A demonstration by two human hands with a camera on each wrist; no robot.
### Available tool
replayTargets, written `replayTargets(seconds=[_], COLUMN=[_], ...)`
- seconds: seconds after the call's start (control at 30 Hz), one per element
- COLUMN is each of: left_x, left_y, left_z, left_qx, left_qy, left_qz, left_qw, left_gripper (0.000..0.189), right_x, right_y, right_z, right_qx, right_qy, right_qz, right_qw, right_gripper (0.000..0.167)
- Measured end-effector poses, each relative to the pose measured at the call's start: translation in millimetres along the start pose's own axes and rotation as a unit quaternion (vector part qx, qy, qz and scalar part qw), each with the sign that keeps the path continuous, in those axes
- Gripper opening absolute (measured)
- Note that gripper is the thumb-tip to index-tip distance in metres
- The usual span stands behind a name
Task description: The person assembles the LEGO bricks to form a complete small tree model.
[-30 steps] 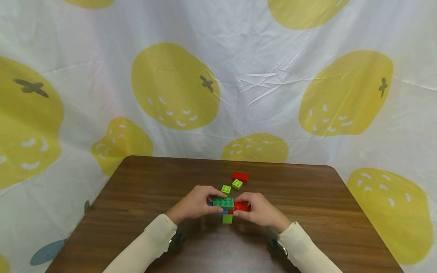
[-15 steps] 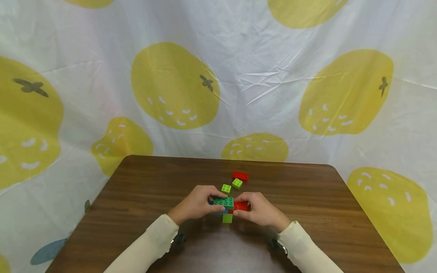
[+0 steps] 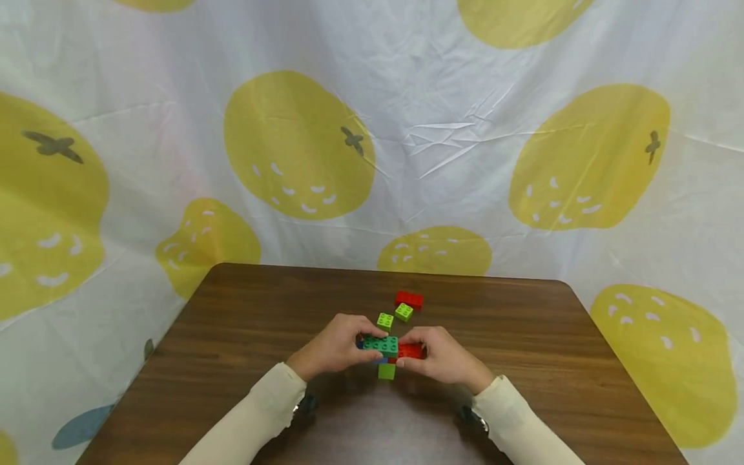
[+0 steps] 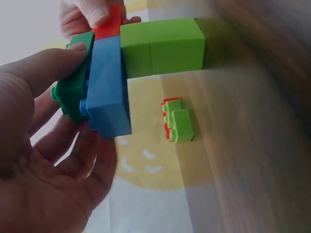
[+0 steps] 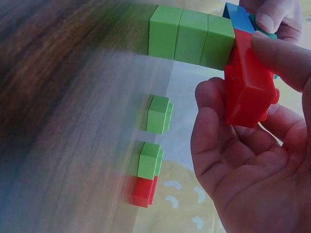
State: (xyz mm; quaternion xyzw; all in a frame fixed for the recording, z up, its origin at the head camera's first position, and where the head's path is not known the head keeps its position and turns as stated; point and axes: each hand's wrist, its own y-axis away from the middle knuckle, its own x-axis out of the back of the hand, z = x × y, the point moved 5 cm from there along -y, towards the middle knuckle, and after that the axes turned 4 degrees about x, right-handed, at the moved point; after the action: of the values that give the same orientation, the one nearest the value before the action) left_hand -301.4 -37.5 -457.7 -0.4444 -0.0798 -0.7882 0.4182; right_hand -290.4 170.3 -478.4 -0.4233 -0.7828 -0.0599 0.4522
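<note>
Left hand [image 3: 337, 343] farther over studded brick [image 3: 389, 347]

Brown wooden table [image 3: 523, 336], white cloth [image 3: 430, 161], yellow fruit print [image 3: 299, 145]

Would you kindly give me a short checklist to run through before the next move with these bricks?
1. Left hand grips the green brick: ok.
2. Right hand grips the red brick at the other side: ok.
3. Lime stack sits under the joined blue brick and red brick: ok.
4. Green brick fully pressed down: cannot tell; the fingers partly hide the seam.
5. Two loose lime bricks and a loose red brick lie beyond the hands, unheld: ok.
</note>
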Motion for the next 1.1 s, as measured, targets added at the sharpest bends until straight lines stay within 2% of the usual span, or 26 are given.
replayTargets(seconds=[0.2,0.5,0.63,0.77,1.1], left_x=[-1.0,-5.8,-6.0,-6.7,-7.7], left_y=[-0.5,4.2,3.2,2.6,3.9], left_z=[-1.7,-4.8,-3.8,-3.7,-4.8], left_qx=[0.02,0.006,0.001,0.006,0.021], left_qy=[0.01,0.027,0.026,0.025,0.02], left_qz=[0.001,0.013,0.018,0.017,0.014], left_qw=[0.9997,0.9995,0.9995,0.9995,0.9995], left_gripper=[0.033,0.032,0.032,0.032,0.033], right_x=[2.0,4.0,10.3,18.7,19.6], right_y=[-1.0,-3.3,-6.4,-14.3,-38.1], right_z=[-0.3,3.2,8.3,18.0,54.5], right_qx=[0.001,0.009,-0.026,-0.063,-0.086], right_qy=[0.002,0.002,-0.02,-0.038,-0.014], right_qz=[0.003,-0.003,-0.004,0.015,0.083], right_qw=[1.0,1.0,0.9995,0.9971,0.9927], right_gripper=[0.024,0.024,0.026,0.03,0.025])
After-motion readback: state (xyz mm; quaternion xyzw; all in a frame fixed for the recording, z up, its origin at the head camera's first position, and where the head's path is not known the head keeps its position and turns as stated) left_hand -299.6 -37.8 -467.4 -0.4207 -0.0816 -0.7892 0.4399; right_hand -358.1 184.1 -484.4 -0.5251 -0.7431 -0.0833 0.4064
